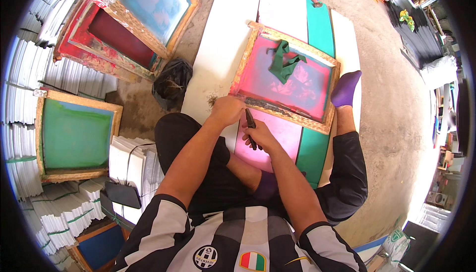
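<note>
A wooden screen-printing frame (333, 86) with pink-stained mesh lies before me, tilted, on white, pink and green boards. My left hand (228, 109) is closed at its near left corner, covering that corner; the fingertips are hidden. In my right hand (261, 135) are dark-handled pliers (251, 119), their jaws pointing up toward the same corner. The hand is wrapped round the handles just below the frame's near edge. On the mesh rests a crumpled dark green cloth strip (283, 66).
A hammer (316, 3) lies at the far end of the green board (320, 29). Left of me are a black plastic bag (172, 81), more frames (173, 38), a green-meshed frame (77, 133) and stacked white sheets (64, 222). My foot (346, 88) is beside the frame's right edge.
</note>
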`<state>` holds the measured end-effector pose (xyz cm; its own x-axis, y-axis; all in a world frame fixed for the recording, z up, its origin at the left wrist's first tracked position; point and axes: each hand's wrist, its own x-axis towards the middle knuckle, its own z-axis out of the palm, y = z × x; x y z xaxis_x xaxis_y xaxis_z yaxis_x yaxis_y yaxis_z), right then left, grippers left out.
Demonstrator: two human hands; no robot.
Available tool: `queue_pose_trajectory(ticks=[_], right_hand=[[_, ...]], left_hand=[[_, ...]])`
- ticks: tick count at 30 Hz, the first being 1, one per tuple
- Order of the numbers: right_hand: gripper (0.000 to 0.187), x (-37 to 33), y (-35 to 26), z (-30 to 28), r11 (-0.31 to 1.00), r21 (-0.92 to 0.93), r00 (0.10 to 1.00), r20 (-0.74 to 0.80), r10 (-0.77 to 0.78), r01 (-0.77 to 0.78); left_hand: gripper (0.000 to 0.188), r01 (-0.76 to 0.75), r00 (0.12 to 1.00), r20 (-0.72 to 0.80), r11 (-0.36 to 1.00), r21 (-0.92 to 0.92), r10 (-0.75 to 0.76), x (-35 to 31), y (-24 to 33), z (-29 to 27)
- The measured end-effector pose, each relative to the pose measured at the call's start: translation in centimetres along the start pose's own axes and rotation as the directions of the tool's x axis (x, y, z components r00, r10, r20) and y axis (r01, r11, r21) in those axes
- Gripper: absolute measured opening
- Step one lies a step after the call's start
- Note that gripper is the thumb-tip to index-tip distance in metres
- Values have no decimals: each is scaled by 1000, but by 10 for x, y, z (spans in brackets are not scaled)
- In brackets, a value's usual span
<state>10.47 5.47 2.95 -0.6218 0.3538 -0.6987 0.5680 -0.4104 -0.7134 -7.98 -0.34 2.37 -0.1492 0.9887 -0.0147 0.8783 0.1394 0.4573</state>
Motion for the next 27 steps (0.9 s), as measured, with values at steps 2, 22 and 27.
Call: queue_pose_trajectory(ticks=[2,22,27], right_hand=[[32,-7,-11,-3,994,65,995,64,81,-86],[43,23,-38,-44,946,71,949,13,315,-315],[43,30,-39,-45,938,5,936,-50,347,-348]], left_hand=[[16,43,999,12,999,14,-43,-1,-1,-1],[28,707,675,203,700,96,-709,4,-25,-28],[32,745,638,174,658,109,-751,5,-31,-28]])
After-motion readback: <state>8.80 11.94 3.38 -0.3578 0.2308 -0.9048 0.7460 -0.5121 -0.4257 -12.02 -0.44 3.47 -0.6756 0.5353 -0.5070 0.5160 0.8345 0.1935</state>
